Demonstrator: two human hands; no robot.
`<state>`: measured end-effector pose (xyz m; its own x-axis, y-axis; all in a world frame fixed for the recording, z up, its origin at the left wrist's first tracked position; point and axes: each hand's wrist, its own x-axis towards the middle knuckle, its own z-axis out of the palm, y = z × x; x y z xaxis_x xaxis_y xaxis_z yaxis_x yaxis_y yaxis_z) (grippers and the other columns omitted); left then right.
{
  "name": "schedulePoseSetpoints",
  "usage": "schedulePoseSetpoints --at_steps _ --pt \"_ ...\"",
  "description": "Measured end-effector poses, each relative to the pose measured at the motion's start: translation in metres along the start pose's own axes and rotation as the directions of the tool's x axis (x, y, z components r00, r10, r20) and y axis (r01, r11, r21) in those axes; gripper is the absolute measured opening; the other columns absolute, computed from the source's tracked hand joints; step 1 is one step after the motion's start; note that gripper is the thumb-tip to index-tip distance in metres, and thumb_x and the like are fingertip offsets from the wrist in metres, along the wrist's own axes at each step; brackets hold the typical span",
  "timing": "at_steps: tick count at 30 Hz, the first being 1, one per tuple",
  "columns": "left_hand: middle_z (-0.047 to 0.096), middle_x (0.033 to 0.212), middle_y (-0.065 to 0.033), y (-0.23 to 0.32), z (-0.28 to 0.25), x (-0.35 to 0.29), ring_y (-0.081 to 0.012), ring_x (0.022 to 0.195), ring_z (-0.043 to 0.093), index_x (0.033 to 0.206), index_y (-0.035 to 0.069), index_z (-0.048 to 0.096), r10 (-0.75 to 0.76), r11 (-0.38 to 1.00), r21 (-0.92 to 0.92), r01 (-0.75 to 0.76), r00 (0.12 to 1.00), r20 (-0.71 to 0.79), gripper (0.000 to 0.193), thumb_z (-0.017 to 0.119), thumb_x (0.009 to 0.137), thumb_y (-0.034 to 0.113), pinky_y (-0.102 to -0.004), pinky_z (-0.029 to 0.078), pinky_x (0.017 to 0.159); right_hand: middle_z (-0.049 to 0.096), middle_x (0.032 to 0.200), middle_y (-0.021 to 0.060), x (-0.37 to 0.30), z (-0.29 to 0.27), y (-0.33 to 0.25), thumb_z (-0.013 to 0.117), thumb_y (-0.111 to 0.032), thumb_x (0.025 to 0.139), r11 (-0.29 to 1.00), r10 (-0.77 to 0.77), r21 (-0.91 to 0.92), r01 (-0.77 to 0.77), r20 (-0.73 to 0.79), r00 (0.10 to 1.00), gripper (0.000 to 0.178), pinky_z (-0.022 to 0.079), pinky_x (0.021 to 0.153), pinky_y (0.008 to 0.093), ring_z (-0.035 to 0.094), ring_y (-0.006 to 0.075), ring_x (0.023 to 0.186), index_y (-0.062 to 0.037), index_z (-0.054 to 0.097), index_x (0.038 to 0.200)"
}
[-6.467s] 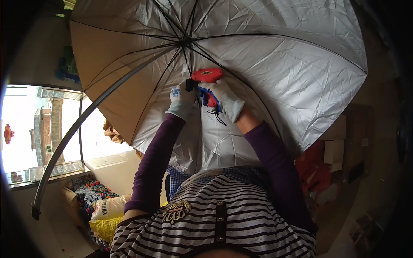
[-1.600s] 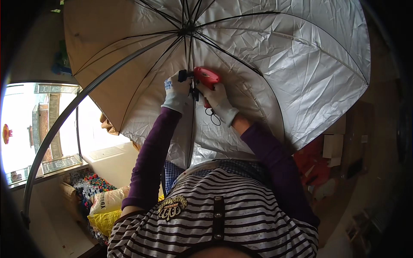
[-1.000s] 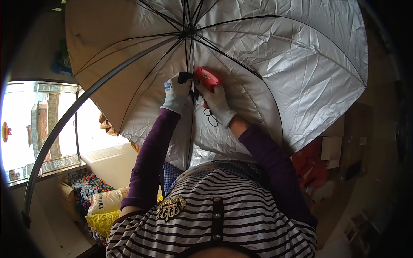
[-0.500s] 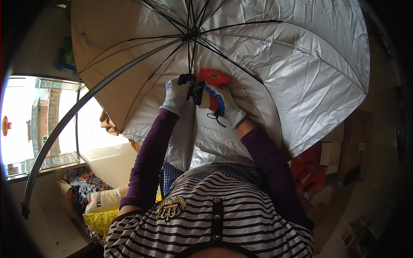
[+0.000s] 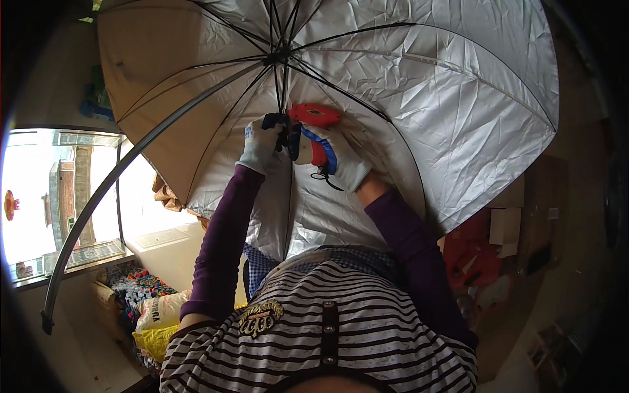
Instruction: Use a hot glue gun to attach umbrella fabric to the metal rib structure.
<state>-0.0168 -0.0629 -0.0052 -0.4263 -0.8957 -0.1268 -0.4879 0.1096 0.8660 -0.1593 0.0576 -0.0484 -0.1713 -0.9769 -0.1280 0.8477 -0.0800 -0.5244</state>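
An umbrella spreads open in front of me, its silvery inner canopy (image 5: 367, 190) facing me. Several black ribs meet at the dark hub (image 5: 279, 55), and its long curved shaft (image 5: 154, 134) runs down to the left. My left hand (image 5: 261, 141), in a white glove with dark fingertips, is closed around a rib (image 5: 282, 92) below the hub. In my gloved right hand (image 5: 347, 160) is a red, white and blue handheld tool (image 5: 316, 116) with a dark cord loop. The tool's front end is against or close to the left fingertips; the exact contact is hidden.
A bright window (image 5: 72, 196) is at the left. Below it lie a printed white sack (image 5: 160, 311), a yellow bag (image 5: 156, 342) and a pile of colourful pieces (image 5: 141, 283). Red material (image 5: 472, 252) and a white box (image 5: 505, 229) are at the right.
The umbrella, both hands and the tool have shifted slightly left in view. Both hands keep their grips, and the tool stays close to the left fingertips.
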Motion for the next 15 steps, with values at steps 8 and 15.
schedulePoseSetpoints --at_steps 8,15 --pt "0.069 0.073 -0.0060 -0.008 0.003 0.002 -0.0114 0.059 0.062 0.096 0.001 0.071 0.019 1.000 -0.019 -0.019 1.000 0.020 0.018 0.062 0.081 0.006 -0.0264 0.048 0.050 0.065 0.109 0.0016 0.007 -0.010 0.005 0.063 -0.020 0.091 0.970 0.163 0.170 -0.175 0.080 0.983 0.031 0.050 0.086 0.0248 0.062 0.0101 0.094 -0.0023 0.061 0.116" --pt "0.069 0.074 -0.0053 0.000 0.003 -0.006 -0.0099 0.061 0.062 0.097 0.003 0.072 0.174 0.969 0.181 -0.169 0.985 -0.009 0.018 0.062 0.081 0.005 -0.0269 0.049 0.056 0.064 0.108 0.0031 0.001 0.021 -0.009 0.060 -0.022 0.093 0.971 0.234 0.048 -0.232 -0.025 0.972 0.030 0.051 0.086 0.0281 0.062 0.0123 0.096 -0.0045 0.060 0.117"
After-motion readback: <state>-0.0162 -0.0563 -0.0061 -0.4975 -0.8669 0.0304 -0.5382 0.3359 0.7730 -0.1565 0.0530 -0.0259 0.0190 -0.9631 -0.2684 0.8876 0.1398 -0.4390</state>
